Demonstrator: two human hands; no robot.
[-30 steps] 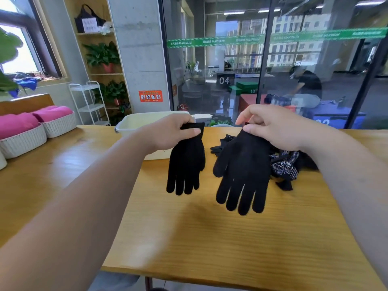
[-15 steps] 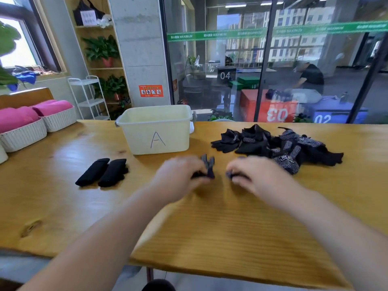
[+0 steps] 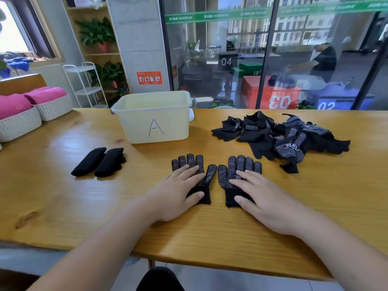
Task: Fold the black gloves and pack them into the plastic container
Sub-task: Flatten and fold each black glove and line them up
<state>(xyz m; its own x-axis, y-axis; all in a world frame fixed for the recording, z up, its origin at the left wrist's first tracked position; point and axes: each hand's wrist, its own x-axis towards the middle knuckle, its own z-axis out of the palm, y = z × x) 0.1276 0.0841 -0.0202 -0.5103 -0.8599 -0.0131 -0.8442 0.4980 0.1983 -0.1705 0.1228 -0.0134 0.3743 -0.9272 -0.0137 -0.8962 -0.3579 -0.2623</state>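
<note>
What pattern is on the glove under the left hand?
White dots on the black knit glove; head view.

Daylight is streaming in from the window at ten o'clock, glaring softly on the table; the wide lens is bending edges.

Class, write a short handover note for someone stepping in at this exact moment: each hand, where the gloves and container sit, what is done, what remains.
Left hand: open, pressing flat on the left glove.
Right hand: open, pressing flat on the right glove.
Both gloves lie side by side, dotted side up, cuffs toward the person, on the table in front of the container marked A.
Done: two folded bundles lie left of the hands, outside the container.
Left: fold this pair, work through the unfolded pile at right, then pack everything into the container; its floor is hidden.
</note>
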